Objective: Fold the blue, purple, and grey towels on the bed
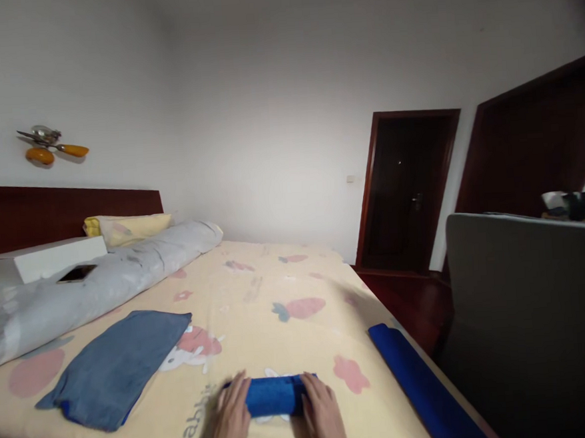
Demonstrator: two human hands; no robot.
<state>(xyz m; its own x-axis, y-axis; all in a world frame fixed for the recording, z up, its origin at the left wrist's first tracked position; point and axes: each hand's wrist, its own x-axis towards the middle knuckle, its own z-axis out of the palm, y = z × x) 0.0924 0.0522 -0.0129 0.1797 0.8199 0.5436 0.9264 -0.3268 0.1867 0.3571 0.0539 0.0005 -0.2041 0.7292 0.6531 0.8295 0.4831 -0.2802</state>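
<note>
A small rolled blue cloth [275,396] lies on the yellow patterned bedsheet [258,295], close in front of me. My left hand [234,410] is closed round its left end, and my right hand [322,407] grips the right end. To the left, a grey-blue cloth [125,364] with a blue underside lies spread flat on the sheet. A long folded dark blue cloth [421,383] rests along the right edge of the bed.
A grey rolled quilt [141,273] lies across the bed's left side, with a phone [77,273] on it and a white box [57,257] behind. A grey panel [530,316] stands right of the bed, near a dark door [405,191].
</note>
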